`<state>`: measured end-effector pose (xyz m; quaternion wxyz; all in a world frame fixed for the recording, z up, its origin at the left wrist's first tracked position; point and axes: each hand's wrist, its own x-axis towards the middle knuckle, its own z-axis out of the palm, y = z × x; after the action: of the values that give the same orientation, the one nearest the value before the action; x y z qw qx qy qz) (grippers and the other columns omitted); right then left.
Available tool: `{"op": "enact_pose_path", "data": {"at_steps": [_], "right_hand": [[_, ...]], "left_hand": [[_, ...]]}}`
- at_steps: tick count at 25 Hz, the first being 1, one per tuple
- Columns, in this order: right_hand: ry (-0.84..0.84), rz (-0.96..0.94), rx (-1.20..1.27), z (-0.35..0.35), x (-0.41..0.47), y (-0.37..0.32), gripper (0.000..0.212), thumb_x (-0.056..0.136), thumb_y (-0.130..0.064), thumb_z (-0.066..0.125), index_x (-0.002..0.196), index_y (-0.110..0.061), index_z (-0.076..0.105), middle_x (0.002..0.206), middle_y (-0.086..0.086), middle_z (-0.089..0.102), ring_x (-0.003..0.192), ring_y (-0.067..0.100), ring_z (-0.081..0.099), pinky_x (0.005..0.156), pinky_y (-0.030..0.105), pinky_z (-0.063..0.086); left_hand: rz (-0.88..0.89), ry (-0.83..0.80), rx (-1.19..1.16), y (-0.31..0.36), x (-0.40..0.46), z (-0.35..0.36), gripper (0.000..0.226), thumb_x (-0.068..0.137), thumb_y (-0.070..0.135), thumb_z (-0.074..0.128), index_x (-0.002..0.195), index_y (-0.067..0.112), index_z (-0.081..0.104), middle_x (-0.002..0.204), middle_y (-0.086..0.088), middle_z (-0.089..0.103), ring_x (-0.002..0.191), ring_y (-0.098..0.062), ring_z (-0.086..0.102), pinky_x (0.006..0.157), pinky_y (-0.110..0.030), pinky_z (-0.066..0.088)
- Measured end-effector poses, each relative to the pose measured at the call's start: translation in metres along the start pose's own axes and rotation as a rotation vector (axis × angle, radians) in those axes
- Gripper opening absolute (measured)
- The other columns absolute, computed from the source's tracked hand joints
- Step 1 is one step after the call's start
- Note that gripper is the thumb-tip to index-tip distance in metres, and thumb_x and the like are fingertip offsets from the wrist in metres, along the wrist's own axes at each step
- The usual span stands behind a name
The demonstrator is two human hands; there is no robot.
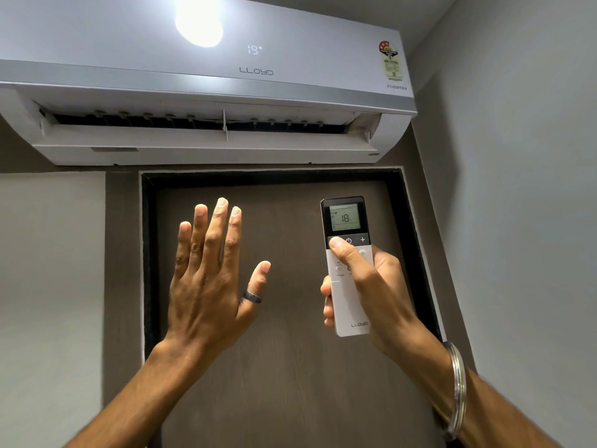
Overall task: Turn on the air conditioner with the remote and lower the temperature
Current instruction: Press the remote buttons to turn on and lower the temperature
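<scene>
A white wall-mounted air conditioner (206, 85) fills the top of the head view. Its louver hangs open and its front panel shows 19. My right hand (371, 286) grips a white remote (347, 299) held upright and pointed up at the unit. The thumb rests on the dark button strip left of the power symbol, and the remote's lit screen reads 18. My left hand (206, 279) is raised beside it, flat and empty, fingers spread, palm toward the unit, with a dark ring on the thumb.
A dark brown door (284, 367) in a black frame stands directly below the unit, behind both hands. Grey walls (523, 189) close in on the right and left. A bright light reflection glares on the unit's top.
</scene>
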<state>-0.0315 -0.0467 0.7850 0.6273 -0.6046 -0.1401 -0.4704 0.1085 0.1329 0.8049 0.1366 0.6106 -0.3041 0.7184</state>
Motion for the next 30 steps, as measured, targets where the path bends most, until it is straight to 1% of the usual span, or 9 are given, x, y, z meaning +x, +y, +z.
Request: {"op": "enact_pose_path", "data": {"at_steps": [5, 9, 12, 15, 18, 21, 24, 30], "right_hand": [[-0.002, -0.006, 0.020, 0.0002, -0.0002, -0.0014, 0.036, 0.097, -0.041, 0.072, 0.075, -0.015, 0.061, 0.061, 0.018, 0.069, 0.039, 0.031, 0.063, 0.044, 0.039, 0.058], [0.010, -0.019, -0.016, -0.0017, 0.0009, -0.0010, 0.032, 0.096, -0.040, 0.072, 0.080, -0.014, 0.062, 0.059, 0.017, 0.070, 0.038, 0.031, 0.063, 0.044, 0.039, 0.058], [-0.013, -0.028, -0.035, -0.0036, 0.0018, 0.0001, 0.032, 0.097, -0.042, 0.072, 0.083, -0.015, 0.062, 0.061, 0.016, 0.072, 0.040, 0.030, 0.065, 0.045, 0.039, 0.059], [-0.038, -0.017, -0.016, -0.0042, 0.0024, 0.0008, 0.035, 0.091, -0.047, 0.072, 0.083, -0.015, 0.062, 0.062, 0.016, 0.072, 0.041, 0.031, 0.066, 0.048, 0.039, 0.059], [-0.025, -0.011, -0.007, -0.0035, 0.0031, 0.0016, 0.035, 0.089, -0.049, 0.072, 0.081, -0.015, 0.063, 0.062, 0.017, 0.071, 0.040, 0.031, 0.065, 0.047, 0.039, 0.059], [-0.002, -0.010, -0.010, -0.0031, 0.0034, 0.0030, 0.036, 0.089, -0.047, 0.073, 0.081, -0.014, 0.062, 0.061, 0.017, 0.071, 0.040, 0.032, 0.064, 0.046, 0.040, 0.058], [0.009, -0.016, -0.030, -0.0031, 0.0036, 0.0038, 0.032, 0.094, -0.043, 0.072, 0.082, -0.015, 0.062, 0.060, 0.017, 0.070, 0.039, 0.032, 0.063, 0.046, 0.040, 0.058], [-0.027, 0.009, -0.014, -0.0043, 0.0024, 0.0016, 0.035, 0.096, -0.043, 0.071, 0.081, -0.013, 0.062, 0.062, 0.016, 0.071, 0.042, 0.031, 0.065, 0.045, 0.038, 0.059]], "left_hand": [[0.003, -0.006, 0.004, -0.0005, -0.0001, -0.0002, 0.082, 0.100, 0.054, 0.042, 0.162, 0.005, 0.023, 0.173, -0.016, 0.014, 0.162, -0.034, 0.004, 0.133, -0.048, 0.001], [0.000, -0.003, 0.002, 0.0002, 0.0010, -0.0005, 0.081, 0.100, 0.054, 0.041, 0.162, 0.005, 0.024, 0.173, -0.016, 0.015, 0.162, -0.034, 0.004, 0.133, -0.048, 0.001], [0.004, -0.003, 0.004, 0.0001, 0.0016, 0.0003, 0.081, 0.100, 0.054, 0.042, 0.162, 0.005, 0.025, 0.173, -0.017, 0.015, 0.162, -0.034, 0.005, 0.133, -0.048, 0.000], [0.007, -0.008, 0.004, -0.0004, 0.0009, 0.0007, 0.081, 0.099, 0.054, 0.042, 0.162, 0.005, 0.025, 0.173, -0.016, 0.014, 0.162, -0.034, 0.005, 0.133, -0.048, 0.000], [0.006, -0.008, 0.006, -0.0004, 0.0013, 0.0010, 0.081, 0.100, 0.055, 0.041, 0.162, 0.005, 0.024, 0.173, -0.016, 0.014, 0.162, -0.035, 0.005, 0.133, -0.048, 0.001], [0.003, -0.007, 0.002, 0.0002, 0.0017, 0.0009, 0.081, 0.100, 0.054, 0.042, 0.162, 0.005, 0.024, 0.173, -0.016, 0.014, 0.162, -0.035, 0.005, 0.133, -0.048, 0.001], [-0.004, -0.009, -0.007, 0.0002, 0.0009, 0.0005, 0.081, 0.099, 0.053, 0.043, 0.162, 0.005, 0.024, 0.173, -0.017, 0.015, 0.162, -0.035, 0.005, 0.133, -0.048, 0.000], [-0.005, -0.012, -0.012, 0.0012, -0.0012, -0.0004, 0.081, 0.099, 0.053, 0.042, 0.162, 0.004, 0.025, 0.172, -0.017, 0.016, 0.162, -0.035, 0.006, 0.133, -0.048, 0.002]]}}
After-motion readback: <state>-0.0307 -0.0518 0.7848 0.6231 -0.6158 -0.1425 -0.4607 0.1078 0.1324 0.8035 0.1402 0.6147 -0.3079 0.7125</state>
